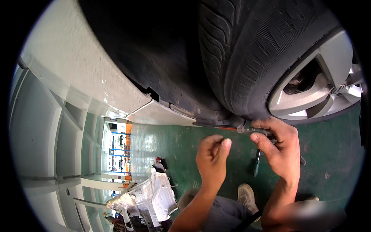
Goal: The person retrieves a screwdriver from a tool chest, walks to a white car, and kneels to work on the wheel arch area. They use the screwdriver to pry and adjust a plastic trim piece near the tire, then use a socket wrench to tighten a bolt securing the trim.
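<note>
My right hand [276,147] grips a screwdriver [253,130] with a clear handle and red shaft, its tip at the lower edge of a black wheel-arch liner [206,114] beside a white car body panel [108,77]. My left hand [212,158] is just below the shaft, fingers curled and thumb beside them; whatever it may hold is hidden. A black tyre [239,65] on a silver alloy wheel [311,100] fills the upper right, close above my right hand.
A tool [256,164] lies on the green floor [320,154] below my right hand, with another partly hidden metal item [303,160] at its right. A pale metal assembly [154,193] stands at lower left. My shoe [246,195] shows at the bottom.
</note>
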